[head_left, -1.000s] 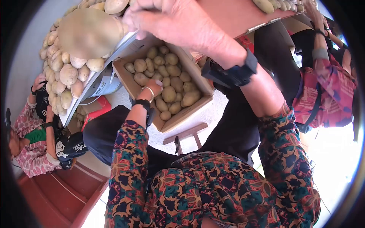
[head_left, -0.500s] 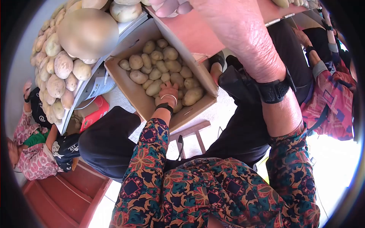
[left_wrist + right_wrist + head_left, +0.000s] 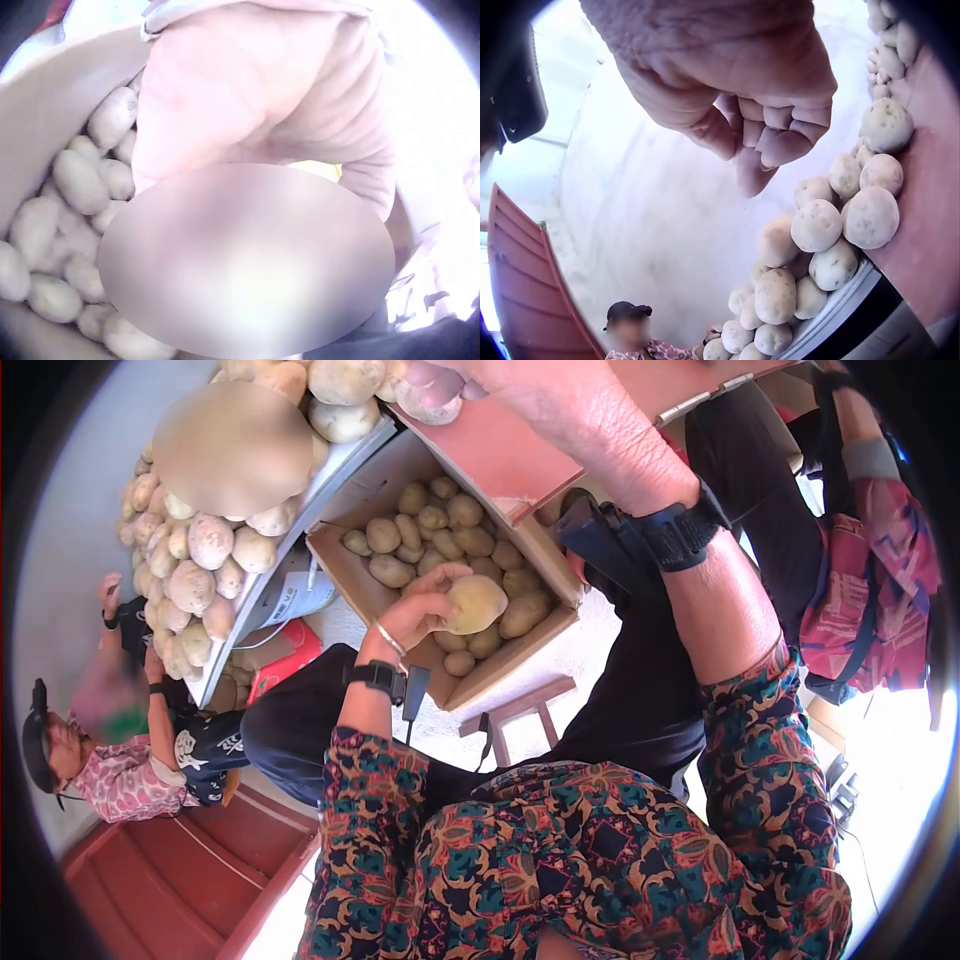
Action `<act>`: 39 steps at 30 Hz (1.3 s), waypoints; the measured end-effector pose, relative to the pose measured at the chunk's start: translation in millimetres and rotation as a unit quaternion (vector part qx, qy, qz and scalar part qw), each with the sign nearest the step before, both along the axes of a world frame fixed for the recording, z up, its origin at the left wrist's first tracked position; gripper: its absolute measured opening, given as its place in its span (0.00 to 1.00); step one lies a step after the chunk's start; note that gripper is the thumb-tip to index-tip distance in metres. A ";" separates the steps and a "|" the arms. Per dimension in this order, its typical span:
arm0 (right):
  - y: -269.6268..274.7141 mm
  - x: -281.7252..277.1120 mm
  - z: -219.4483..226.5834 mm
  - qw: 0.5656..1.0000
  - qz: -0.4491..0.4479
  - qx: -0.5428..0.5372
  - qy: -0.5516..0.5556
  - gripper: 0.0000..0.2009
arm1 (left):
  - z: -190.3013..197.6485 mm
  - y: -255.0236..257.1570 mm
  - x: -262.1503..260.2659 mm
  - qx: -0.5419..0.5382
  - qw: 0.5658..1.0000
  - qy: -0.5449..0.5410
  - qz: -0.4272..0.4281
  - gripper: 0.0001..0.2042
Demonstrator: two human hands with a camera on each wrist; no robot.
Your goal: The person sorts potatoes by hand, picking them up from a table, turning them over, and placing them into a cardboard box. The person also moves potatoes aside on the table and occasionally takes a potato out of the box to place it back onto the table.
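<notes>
Over the open box of brown cardboard (image 3: 500, 662), my left grip (image 3: 425, 608) held one smooth, pale yellow, oval potato (image 3: 480, 605) above the tan, rounded potatoes (image 3: 382, 535) piled inside. Thumb and fingers were curled about its wrist-side end, parted only by the potato's own thickness, and the far end stood bare. I judged it firm and stiff, light enough for one grip, not fragile but apt to bruise if dropped, and perhaps slippery if dusty; the best hold seemed to be around its broad middle, thumb on one side and fingers opposite. My right grip (image 3: 742, 82) hung near the pale, round potatoes (image 3: 817, 225) heaped on the grey-edged desk (image 3: 243, 610), its fingers loosely curled near the thumb, with nothing visible in them. Whether it touched the heap I could not tell. A flat, dull red surface (image 3: 490, 455) lay beside the box.
</notes>
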State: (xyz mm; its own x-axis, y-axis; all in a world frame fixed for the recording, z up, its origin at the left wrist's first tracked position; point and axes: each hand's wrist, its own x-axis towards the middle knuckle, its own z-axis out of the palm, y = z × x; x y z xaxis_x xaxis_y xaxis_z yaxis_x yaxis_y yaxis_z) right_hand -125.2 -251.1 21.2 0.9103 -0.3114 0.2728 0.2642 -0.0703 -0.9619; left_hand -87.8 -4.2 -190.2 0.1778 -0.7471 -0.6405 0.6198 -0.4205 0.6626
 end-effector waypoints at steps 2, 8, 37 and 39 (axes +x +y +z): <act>-1.8 -0.9 -2.8 0.995 0.034 0.048 -0.075 0.07 | 37.8 -3.2 -2.1 -0.098 0.994 0.007 0.043 0.36; -13.2 4.1 -5.2 0.998 -0.047 -0.031 0.041 0.10 | 102.1 -2.1 -7.6 -0.236 0.958 0.023 0.159 0.41; 0.0 7.8 -2.7 0.991 -0.053 0.115 0.037 0.09 | 233.0 -102.8 218.3 0.112 0.518 -0.848 -0.017 0.21; -0.2 7.1 -0.3 0.993 -0.053 0.099 0.023 0.09 | 236.1 -97.8 226.3 0.102 0.571 -0.814 -0.021 0.21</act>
State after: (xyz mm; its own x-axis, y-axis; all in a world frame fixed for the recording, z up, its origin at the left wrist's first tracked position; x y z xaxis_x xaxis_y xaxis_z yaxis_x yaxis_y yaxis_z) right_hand -118.1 -251.2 20.9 0.8797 -0.4492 0.1558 0.2208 0.0958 -0.9706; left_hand 138.5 -102.0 45.9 0.6468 -0.7119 0.2734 -0.7616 -0.5840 0.2811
